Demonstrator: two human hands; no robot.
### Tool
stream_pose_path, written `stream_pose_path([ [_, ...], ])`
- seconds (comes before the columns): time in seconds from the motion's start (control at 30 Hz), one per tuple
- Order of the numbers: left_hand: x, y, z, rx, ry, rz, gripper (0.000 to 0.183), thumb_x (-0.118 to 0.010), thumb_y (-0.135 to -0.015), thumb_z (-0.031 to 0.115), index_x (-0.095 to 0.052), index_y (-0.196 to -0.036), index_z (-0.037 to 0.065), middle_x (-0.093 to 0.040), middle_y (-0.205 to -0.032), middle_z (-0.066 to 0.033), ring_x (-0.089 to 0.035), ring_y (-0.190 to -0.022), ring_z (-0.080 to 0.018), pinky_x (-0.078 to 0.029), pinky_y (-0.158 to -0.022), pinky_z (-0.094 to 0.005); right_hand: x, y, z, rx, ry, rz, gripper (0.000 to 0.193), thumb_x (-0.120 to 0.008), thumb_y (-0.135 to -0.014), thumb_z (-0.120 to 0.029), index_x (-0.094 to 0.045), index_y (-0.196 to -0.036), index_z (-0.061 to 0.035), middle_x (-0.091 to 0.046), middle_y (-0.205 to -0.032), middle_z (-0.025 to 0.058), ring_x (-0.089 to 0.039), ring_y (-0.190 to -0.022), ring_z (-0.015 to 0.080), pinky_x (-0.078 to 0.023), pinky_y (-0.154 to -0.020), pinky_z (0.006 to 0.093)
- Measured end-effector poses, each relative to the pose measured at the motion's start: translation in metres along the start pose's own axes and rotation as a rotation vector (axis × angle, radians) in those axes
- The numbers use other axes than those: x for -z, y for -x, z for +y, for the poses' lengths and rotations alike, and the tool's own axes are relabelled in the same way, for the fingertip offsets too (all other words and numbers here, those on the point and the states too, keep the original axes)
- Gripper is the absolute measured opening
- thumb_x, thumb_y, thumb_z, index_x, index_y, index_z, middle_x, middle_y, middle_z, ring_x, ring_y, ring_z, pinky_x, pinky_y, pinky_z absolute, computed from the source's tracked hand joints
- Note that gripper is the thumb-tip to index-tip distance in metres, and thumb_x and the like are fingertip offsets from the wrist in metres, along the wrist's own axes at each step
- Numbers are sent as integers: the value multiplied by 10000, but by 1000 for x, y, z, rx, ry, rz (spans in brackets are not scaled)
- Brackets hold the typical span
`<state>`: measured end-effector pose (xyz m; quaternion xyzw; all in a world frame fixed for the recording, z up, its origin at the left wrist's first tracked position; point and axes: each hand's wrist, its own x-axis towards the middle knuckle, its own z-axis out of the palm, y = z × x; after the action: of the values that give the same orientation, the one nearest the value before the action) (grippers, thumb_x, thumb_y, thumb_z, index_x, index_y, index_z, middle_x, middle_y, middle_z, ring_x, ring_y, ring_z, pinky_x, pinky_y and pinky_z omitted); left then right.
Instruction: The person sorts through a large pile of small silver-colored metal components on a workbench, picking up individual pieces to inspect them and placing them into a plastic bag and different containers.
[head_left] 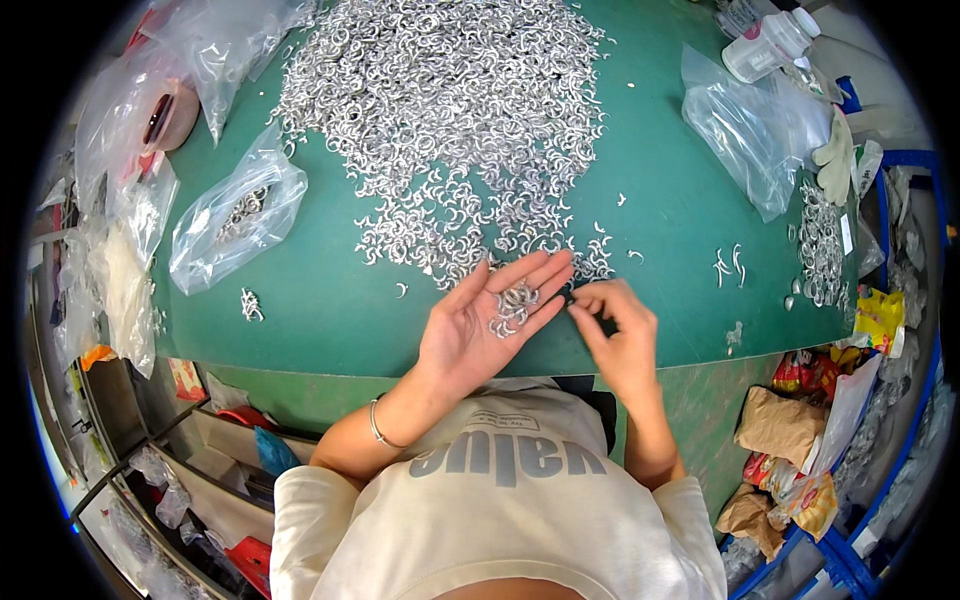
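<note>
My left hand (470, 325) is palm up with its fingers stretched out, holding a small heap of silver crescent-shaped metal pieces (513, 308) in the palm. Just right of its fingertips, my right hand (618, 325) is closed in a pinch of thumb and forefinger. Whatever sits between those fingertips is too small to make out. Beyond both hands a large pile of the same crescent pieces (440, 80) spreads over the green tabletop (330, 310). Its near edge of loose pieces reaches my left fingers, and a single crescent piece (402, 290) lies left of that hand.
Left on the table are a clear plastic bag (240, 225) with pieces inside and a small cluster of pieces (251, 305). At right lie another clear bag (745, 130), a white bottle (770, 46), a pale glove (834, 158) and shiny metal parts (822, 250). Shelving flanks both sides.
</note>
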<state>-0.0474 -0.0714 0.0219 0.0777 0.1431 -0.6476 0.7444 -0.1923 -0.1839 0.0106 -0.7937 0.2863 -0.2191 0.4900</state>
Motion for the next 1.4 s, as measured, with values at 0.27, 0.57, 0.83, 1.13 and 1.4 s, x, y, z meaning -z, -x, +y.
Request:
stream_pose_path([
  [0.27,-4,3,-7,-39,-296,18,526,-528,-895,101,-340,-1350,-86,-255,-1461,-251,-276,-1362,-335,-230,-1139,-432,-4,-2,-18,-163,-585,122,245,-650,-788,106,-594,-1013,29,-611,-885,26,-521,-767,64,-430,-690,201],
  [0.57,-7,7,-6,-33,-342,-12,534,-485,-828,-7,-373,-1345,-75,-314,-1444,-230,-301,-1359,-287,-239,-1138,-409,-14,-1,-21,-5,-241,172,230,-691,-739,83,-612,-943,14,-628,-839,61,-520,-696,120,-433,-624,250],
  [0.83,-5,6,-8,-8,-300,2,577,-461,-775,18,-394,-1344,-53,-328,-1437,-233,-359,-1319,-295,-267,-1118,-419,-14,-6,-27,220,-30,196,254,-709,-686,88,-617,-910,13,-635,-835,109,-547,-672,212,-453,-592,299],
  [1.13,-5,8,-5,-2,-220,29,583,-440,-769,33,-392,-1343,-56,-311,-1446,-235,-338,-1333,-294,-259,-1120,-417,-10,-8,-34,263,87,122,258,-706,-686,71,-638,-923,-4,-644,-876,101,-571,-789,262,-472,-693,341],
  [1.4,2,10,-9,-61,-291,218,446,-463,-856,40,-453,-1293,-48,-471,-1302,-178,-471,-1190,-243,-397,-1004,-358,-10,-8,-27,63,-5,139,211,-690,-704,75,-642,-893,-7,-652,-858,86,-558,-740,228,-466,-643,322],
])
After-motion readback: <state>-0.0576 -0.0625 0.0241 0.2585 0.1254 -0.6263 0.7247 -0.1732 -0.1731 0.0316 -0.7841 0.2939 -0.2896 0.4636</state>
